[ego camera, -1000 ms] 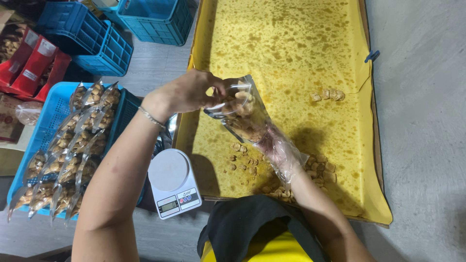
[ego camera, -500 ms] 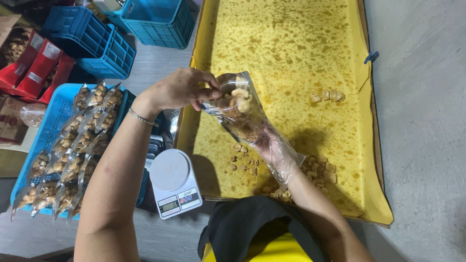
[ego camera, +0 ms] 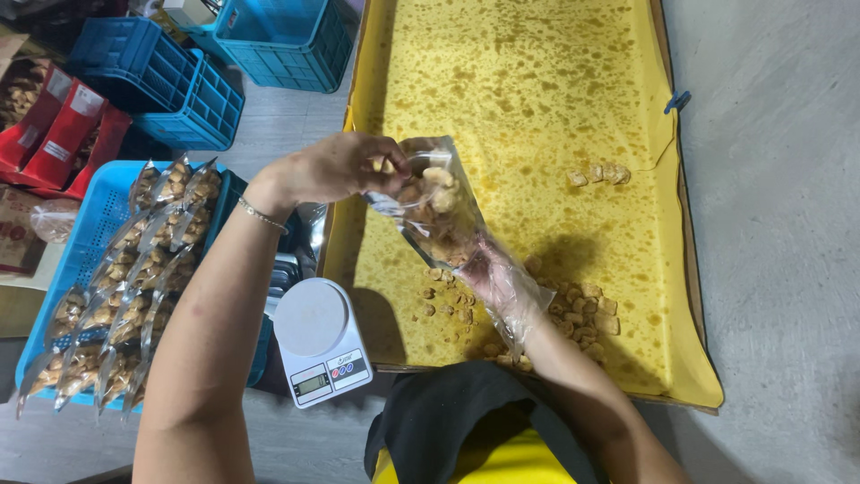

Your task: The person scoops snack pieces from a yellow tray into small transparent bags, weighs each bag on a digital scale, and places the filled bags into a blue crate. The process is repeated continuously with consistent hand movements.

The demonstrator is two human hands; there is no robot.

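Observation:
My left hand [ego camera: 336, 168] pinches the top edge of a clear plastic bag [ego camera: 436, 208] partly filled with brown fried snack pieces. My right hand [ego camera: 500, 280], in a thin transparent glove, cups the bag's bottom from underneath. Both hold the bag tilted in the air over the near end of a long yellow paper-lined tray [ego camera: 537, 81]. Loose snack pieces [ego camera: 584, 312] lie on the yellow paper just below my right hand, and a few more pieces [ego camera: 598, 174] sit further up the tray.
A small white digital kitchen scale [ego camera: 320, 336] stands left of the tray. A blue crate [ego camera: 72, 269] at left holds several filled clear bags [ego camera: 134, 278]. More blue crates [ego camera: 193, 85] and red packages [ego camera: 58, 125] are behind it. Grey floor lies right.
The bag has shifted slightly left and tipped a little more upright between my hands. My left hand's fingers have closed further around its top edge.

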